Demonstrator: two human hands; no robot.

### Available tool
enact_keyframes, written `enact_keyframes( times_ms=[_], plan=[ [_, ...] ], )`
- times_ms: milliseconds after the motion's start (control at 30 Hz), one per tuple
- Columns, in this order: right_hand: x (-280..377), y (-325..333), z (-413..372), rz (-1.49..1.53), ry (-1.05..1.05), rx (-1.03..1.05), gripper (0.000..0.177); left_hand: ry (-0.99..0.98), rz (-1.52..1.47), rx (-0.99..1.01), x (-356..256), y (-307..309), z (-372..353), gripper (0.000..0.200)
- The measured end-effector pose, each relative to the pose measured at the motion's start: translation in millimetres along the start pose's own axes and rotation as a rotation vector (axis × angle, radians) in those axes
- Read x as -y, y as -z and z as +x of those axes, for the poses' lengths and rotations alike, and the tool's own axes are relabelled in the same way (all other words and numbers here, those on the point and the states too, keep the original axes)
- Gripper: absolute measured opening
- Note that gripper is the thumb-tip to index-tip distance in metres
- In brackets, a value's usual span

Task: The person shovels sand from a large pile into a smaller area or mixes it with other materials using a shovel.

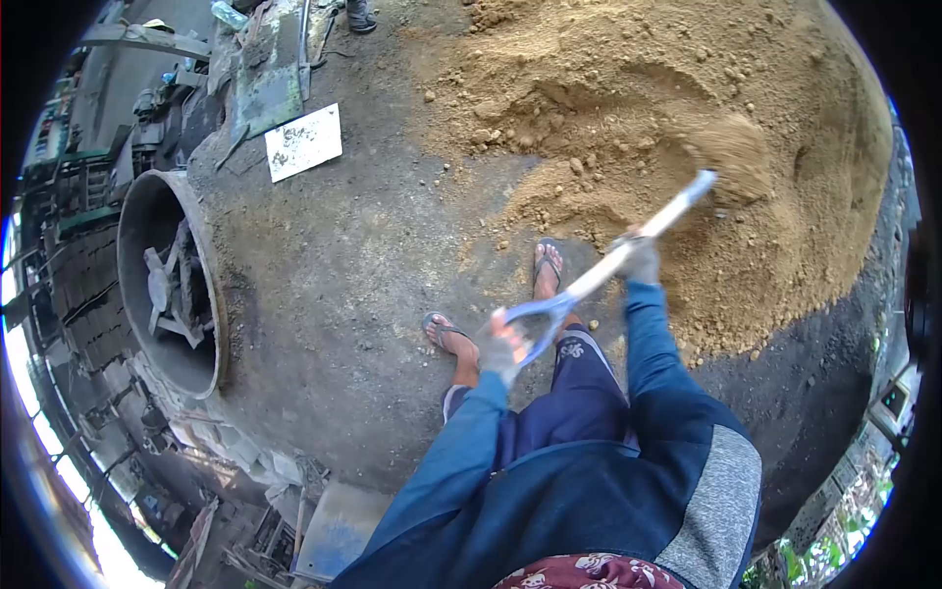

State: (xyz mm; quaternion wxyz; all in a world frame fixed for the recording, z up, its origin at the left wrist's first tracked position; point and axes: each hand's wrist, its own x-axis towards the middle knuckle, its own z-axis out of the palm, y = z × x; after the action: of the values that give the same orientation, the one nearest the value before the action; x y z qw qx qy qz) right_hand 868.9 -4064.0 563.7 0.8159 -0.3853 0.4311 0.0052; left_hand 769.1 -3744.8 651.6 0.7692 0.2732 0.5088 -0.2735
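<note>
A shovel (601,271) with a pale wooden shaft and a blue D-shaped handle slants across the view from my body up to the right. My left hand (504,349), in a greyish glove with the fingertips showing, is closed round the grip of the blue handle. Farther along, my right hand (638,259), also gloved, is wrapped round the shaft. The blade end is blurred by motion and hidden under a load of brown soil (734,157). Behind and around it spreads a large pile of loose brown soil (589,108).
My sandalled feet (453,334) stand on dark, gritty ground at the pile's edge. To the left lies a big round concrete ring (218,304) with scrap pieces inside. A white board (303,143) rests on the ground near a greenish sheet (267,93). Another person's boot (361,20) shows at the top.
</note>
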Motion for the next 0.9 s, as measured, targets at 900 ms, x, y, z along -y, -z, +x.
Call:
enact_keyframes(
  times_ms=[900],
  plan=[
    [-494,-127,-203,0.021,-0.896,-0.134,0.019,-0.319,0.091,-0.784,-83,399,-179,0.048]
  ],
)
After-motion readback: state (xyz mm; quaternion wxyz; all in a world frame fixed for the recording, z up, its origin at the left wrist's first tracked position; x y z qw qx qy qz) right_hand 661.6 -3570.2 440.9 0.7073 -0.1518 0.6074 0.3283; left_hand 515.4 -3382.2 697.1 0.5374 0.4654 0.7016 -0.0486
